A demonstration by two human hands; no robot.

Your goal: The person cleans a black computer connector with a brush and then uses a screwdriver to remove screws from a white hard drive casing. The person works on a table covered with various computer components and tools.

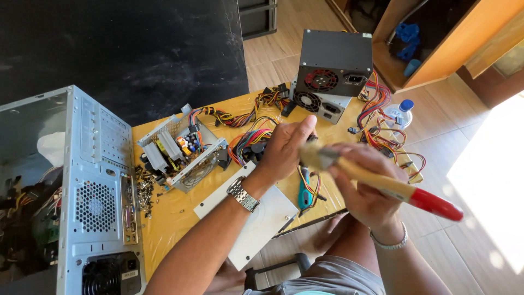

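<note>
My right hand (364, 186) grips a paintbrush (382, 184) with a wooden handle and red end, held level over the yellow table (174, 210). My left hand (285, 146), a metal watch on its wrist, touches the bristle end of the brush with its fingers closed around it. Below my hands lie a bundle of coloured wires (248, 143), a teal-handled screwdriver (303, 192) and a white metal cover plate (262, 221). To the left sits an opened power supply (180, 153) with its circuit board exposed.
A grey computer case (93, 191) stands at the left. Two closed power supplies (333, 68) are stacked at the table's far edge with trailing cables (382, 117). A plastic bottle (400, 113) stands at the right. Loose screws (144, 188) lie near the case.
</note>
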